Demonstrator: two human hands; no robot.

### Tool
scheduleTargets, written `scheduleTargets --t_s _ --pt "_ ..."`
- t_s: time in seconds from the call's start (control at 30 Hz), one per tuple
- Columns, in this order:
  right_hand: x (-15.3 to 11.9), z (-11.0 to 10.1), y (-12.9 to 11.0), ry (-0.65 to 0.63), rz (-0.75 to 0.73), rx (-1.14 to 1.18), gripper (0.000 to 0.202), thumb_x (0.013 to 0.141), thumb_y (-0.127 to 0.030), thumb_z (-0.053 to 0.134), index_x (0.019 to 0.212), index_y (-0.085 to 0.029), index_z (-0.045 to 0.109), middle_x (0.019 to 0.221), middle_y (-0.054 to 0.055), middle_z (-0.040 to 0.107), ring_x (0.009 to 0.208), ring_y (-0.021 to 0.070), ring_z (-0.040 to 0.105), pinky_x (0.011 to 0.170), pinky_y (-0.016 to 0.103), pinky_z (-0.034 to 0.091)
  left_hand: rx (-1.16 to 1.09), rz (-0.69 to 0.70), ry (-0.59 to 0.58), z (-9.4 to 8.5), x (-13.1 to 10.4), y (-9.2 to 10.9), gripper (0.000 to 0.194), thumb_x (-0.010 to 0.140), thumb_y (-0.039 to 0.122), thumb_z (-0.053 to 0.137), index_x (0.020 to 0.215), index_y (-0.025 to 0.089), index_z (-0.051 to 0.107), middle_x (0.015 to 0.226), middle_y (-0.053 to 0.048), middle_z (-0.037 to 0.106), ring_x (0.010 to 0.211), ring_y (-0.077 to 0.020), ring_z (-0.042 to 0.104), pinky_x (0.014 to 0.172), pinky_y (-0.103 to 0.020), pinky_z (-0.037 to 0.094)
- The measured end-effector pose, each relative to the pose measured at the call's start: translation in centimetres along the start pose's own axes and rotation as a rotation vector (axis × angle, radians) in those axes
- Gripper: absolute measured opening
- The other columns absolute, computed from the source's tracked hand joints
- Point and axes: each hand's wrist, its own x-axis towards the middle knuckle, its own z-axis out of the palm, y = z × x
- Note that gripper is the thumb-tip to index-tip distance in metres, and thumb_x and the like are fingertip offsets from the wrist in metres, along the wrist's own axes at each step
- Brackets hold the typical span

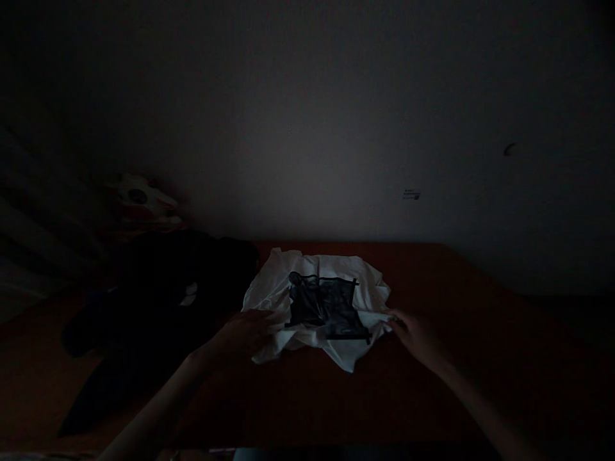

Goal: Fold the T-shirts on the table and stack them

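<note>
A white cloth garment with a dark printed picture lies crumpled on the reddish-brown table. At its right edge my right hand is closed, pinching the white fabric between thumb and fingers. On the left side of the garment rests my left hand, in deep shadow. Its fingers reach onto the fabric, but whether they grip it is too dark to make out. The near edge of the garment hangs in uneven folds between my two hands.
A dark heap of cloth covers the table's left part. Behind it, at the back left, sits a white and red object, perhaps a toy. A pale wall rises behind the table, and a curtain hangs at the far left.
</note>
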Motion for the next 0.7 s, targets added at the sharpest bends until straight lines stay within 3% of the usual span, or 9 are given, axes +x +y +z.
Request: scheduleTargets --t_s 0.1,0.17,0.2,0.27,0.37,0.47,0.6,0.7 --pt "1.3 -3.1 2.6 0.284 0.137 -0.117 0.032 0.089 -0.033 0.045 0.106 -0.023 0.07 0.106 0.014 0.074 0.099 0.0315 0.07 0.089 0.045 0.055 0.08 -0.132 0.088 -0.8 -0.1 -2.6 0.04 0.094 0.018 0.049 0.13 0.026 0.068 0.134 -0.01 0.068 0.122 -0.0248 0.063 0.108 -0.042 0.048" --pt "1.5 -4.3 3.4 0.464 0.155 -0.193 0.035 0.088 -0.031 0.044 0.111 -0.02 0.069 0.112 0.018 0.071 0.108 0.0342 0.066 0.095 0.051 0.051 0.126 -0.22 0.177 -1.1 -0.1 -3.1 0.038 0.095 0.021 0.049 0.127 0.023 0.068 0.136 -0.012 0.066 0.122 -0.028 0.062 0.105 -0.045 0.049" --pt "1.3 -4.5 3.3 0.494 0.134 -0.202 0.035 0.089 -0.033 0.044 0.112 -0.02 0.067 0.113 0.018 0.07 0.109 0.0342 0.065 0.097 0.052 0.051 0.132 -0.237 0.201 -1.1 -0.2 -2.9 0.036 0.095 0.023 0.05 0.126 0.022 0.068 0.136 -0.013 0.066 0.121 -0.0293 0.063 0.104 -0.046 0.05" --pt "0.4 -3.7 2.5 0.426 0.036 -0.167 0.035 0.092 -0.04 0.047 0.115 -0.022 0.065 0.115 0.016 0.069 0.11 0.0319 0.064 0.098 0.05 0.051 0.111 -0.212 0.186 -0.6 -0.2 -2.0 0.037 0.093 0.03 0.056 0.128 0.023 0.067 0.134 -0.013 0.066 0.12 -0.0305 0.063 0.101 -0.047 0.051" --pt "-1.3 -0.8 0.6 0.22 -0.137 -0.123 0.046 0.09 -0.055 0.059 0.124 -0.024 0.061 0.128 0.014 0.065 0.119 0.0305 0.063 0.103 0.047 0.05 0.091 -0.172 0.136 0.2 0.2 0.6 0.045 0.091 0.035 0.062 0.136 0.027 0.061 0.138 -0.012 0.064 0.125 -0.0325 0.061 0.102 -0.05 0.05" --pt "-1.8 2.0 0.0 0.17 -0.164 -0.169 0.058 0.084 -0.062 0.065 0.128 -0.025 0.06 0.137 0.015 0.062 0.126 0.0349 0.059 0.106 0.053 0.048 0.113 -0.184 0.105 0.5 1.0 3.7 0.049 0.09 0.033 0.064 0.138 0.028 0.057 0.141 -0.012 0.062 0.124 -0.0337 0.06 0.102 -0.053 0.05" --pt "-0.1 2.5 2.2 0.193 -0.125 -0.234 0.035 0.094 -0.045 0.05 0.116 -0.023 0.067 0.127 0.015 0.069 0.119 0.0323 0.064 0.103 0.052 0.049 0.026 0.021 0.018 0.4 1.5 6.4 0.058 0.09 0.044 0.067 0.144 0.033 0.051 0.145 -0.007 0.06 0.127 -0.0295 0.059 0.105 -0.045 0.049" --pt "1.3 0.7 5.0 0.194 0.027 -0.356 0.035 0.096 -0.033 0.039 0.107 -0.02 0.069 0.115 0.017 0.072 0.107 0.0314 0.069 0.095 0.048 0.052 -0.026 0.07 0.029 0.5 1.0 5.2 0.055 0.096 0.05 0.057 0.148 0.033 0.048 0.148 -0.007 0.058 0.133 -0.0274 0.056 0.11 -0.043 0.046"
